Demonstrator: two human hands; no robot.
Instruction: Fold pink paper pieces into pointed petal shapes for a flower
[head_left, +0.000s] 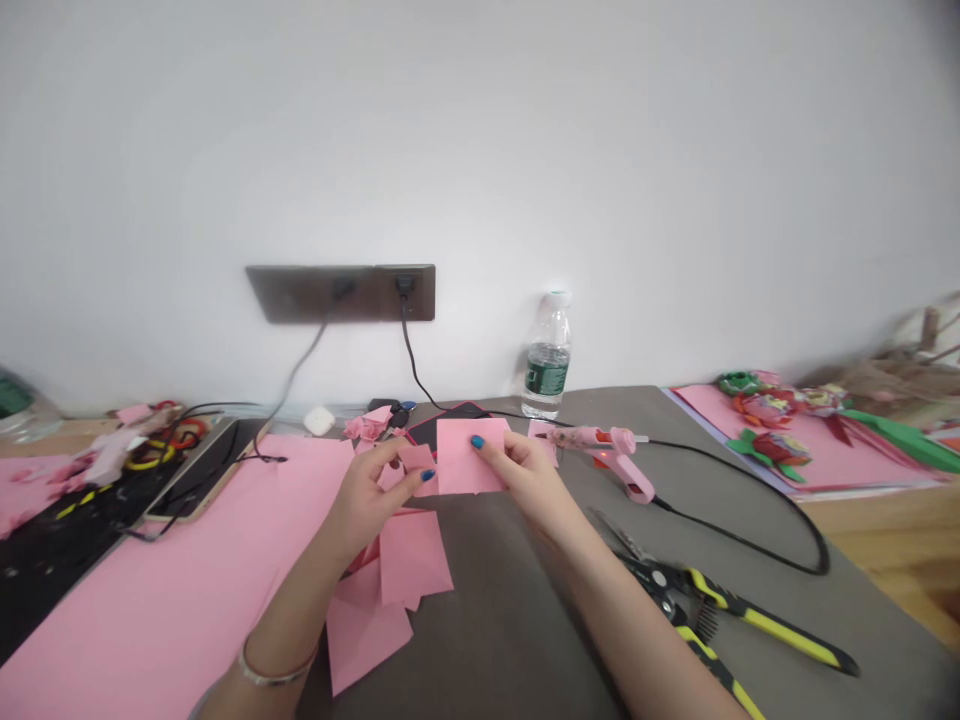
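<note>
My left hand (373, 497) and my right hand (525, 478) are raised together over the grey mat (495, 600). Between them they pinch a small pink paper square (465, 458), the right thumb pressing on its upper edge. The left fingers also pinch a smaller pink piece (414, 462) beside it. Below the hands lie several cut pink paper pieces (397, 585). A bangle sits on my left wrist (274, 672).
A large pink sheet (165, 600) covers the left of the table. A pink glue gun (611, 452) with a black cord lies right of my hands, and yellow-handled pliers (720, 610) lie nearer. A water bottle (547, 355) stands by the wall. Finished paper flowers (772, 420) lie at right.
</note>
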